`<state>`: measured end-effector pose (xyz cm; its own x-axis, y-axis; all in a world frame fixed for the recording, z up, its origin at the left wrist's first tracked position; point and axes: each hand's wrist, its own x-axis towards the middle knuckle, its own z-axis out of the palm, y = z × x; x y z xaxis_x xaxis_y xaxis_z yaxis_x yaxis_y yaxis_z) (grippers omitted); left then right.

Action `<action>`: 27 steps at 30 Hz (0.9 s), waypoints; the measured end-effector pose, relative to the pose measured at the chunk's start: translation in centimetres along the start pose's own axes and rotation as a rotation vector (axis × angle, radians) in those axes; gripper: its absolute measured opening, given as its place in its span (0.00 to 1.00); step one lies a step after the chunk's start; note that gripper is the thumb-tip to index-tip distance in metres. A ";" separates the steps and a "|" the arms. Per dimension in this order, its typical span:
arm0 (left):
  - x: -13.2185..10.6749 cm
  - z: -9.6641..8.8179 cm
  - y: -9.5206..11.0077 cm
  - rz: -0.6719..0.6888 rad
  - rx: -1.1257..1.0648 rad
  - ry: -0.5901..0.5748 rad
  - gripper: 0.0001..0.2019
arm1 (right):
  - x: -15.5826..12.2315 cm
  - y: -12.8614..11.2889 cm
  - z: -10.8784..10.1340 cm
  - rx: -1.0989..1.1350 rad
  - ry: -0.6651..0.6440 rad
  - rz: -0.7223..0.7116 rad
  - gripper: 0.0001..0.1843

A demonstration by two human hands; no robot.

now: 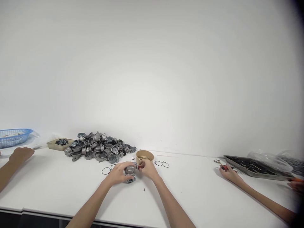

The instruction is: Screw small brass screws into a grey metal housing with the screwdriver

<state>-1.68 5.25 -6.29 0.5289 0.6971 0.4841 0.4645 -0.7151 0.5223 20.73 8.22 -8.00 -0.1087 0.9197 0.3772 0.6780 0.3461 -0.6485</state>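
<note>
My left hand (119, 173) is closed around a grey metal housing (130, 170), keeping it on the white table with a round dark-ringed opening at its near end. Fingers of my right hand (147, 168) pinch a small red-handled tool (140, 166) at the housing's right side; its tip is hidden. Just behind my right hand is a round tan bowl (144, 153) with small brass-coloured parts. Black rubber rings lie on both sides, one ring (106, 171) left of my left hand and another (165, 164) to the right. A small screw (144, 189) lies in front.
A heap of grey metal housings (97, 147) stands at the back left, beside a tan tray (53, 145) and a blue basket (17, 139). Another person's hand (22, 154) rests at left. At right, a co-worker's hand (229, 174) holds a red-handled tool near a dark tray (256, 174).
</note>
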 end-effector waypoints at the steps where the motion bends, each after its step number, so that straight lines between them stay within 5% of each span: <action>1: 0.0 -0.1 0.1 -0.002 0.001 0.000 0.23 | 0.3 -0.2 -0.5 0.029 0.083 -0.013 0.07; 5: -0.1 -0.2 0.4 -0.002 0.003 0.003 0.22 | 0.8 -1.6 -3.4 0.168 0.423 -0.140 0.12; 8: -0.1 -0.2 0.3 -0.007 0.001 0.007 0.22 | 0.4 -3.6 -5.7 0.224 0.530 -0.273 0.17; 16: -0.2 -0.1 -0.1 0.012 -0.002 0.017 0.24 | -0.3 -8.9 -7.4 0.156 0.423 -0.606 0.19; 27: -0.2 0.0 -0.6 0.000 -0.021 0.003 0.26 | 0.9 -8.9 -6.4 0.150 0.421 -0.592 0.19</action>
<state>-2.07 5.49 -6.68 0.5266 0.6973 0.4863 0.4495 -0.7139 0.5369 19.26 4.79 2.30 -0.1174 0.4329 0.8938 0.4828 0.8114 -0.3296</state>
